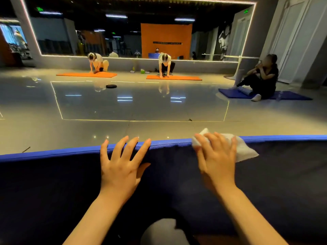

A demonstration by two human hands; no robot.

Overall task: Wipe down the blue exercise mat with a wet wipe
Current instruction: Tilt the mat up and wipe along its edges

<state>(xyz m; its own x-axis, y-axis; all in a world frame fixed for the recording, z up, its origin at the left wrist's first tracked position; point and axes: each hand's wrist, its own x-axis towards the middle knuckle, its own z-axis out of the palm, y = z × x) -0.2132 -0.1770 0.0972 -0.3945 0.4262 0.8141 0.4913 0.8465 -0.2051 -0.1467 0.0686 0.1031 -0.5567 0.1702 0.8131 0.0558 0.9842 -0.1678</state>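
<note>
- Blue mat [53, 183] lies nearest, spanning the floor.
- Left hand [122, 167] steadies its far edge, fingers spread.
- Right hand [216, 160] presses the wipe [244, 149] flat, fingers spread; use long overlapping strokes.

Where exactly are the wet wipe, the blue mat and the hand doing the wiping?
wet wipe [246, 151]: head view, white corner showing beside the fingers.
blue exercise mat [53, 153]: head view, bright far edge.
right hand [216, 156]: head view, back of the hand, pressing the wipe.
</note>
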